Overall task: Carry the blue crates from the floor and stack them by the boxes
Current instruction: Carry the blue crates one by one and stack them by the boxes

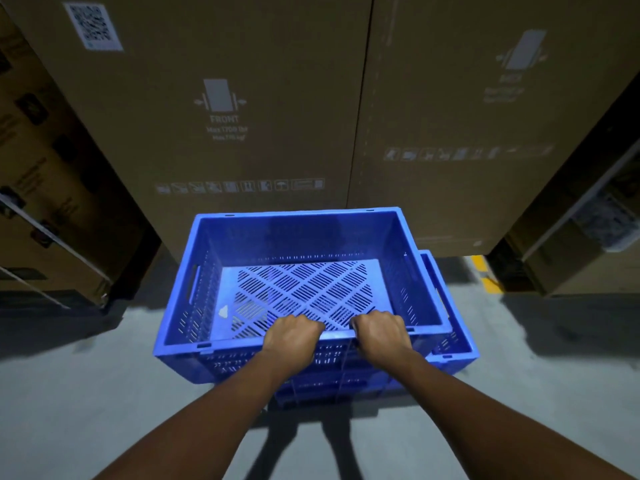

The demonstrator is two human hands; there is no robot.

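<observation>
An empty blue slotted crate (pixel 298 237) sits on top of another blue crate (pixel 453 344), shifted to the left so the lower one sticks out at the right. Both stand on the floor in front of tall cardboard boxes (pixel 242 98). My left hand (pixel 292 336) grips the near rim of the top crate, fingers curled over the edge. My right hand (pixel 381 332) grips the same rim just to the right. More blue plastic shows under the near side, partly hidden by my arms.
A second tall cardboard box (pixel 485 116) stands at the right of the first. More cartons on racking (pixel 52 202) flank the left, and another carton (pixel 588 237) the right. A yellow floor marking (pixel 486 275) lies by the right box. Grey concrete floor (pixel 86 393) spreads around me.
</observation>
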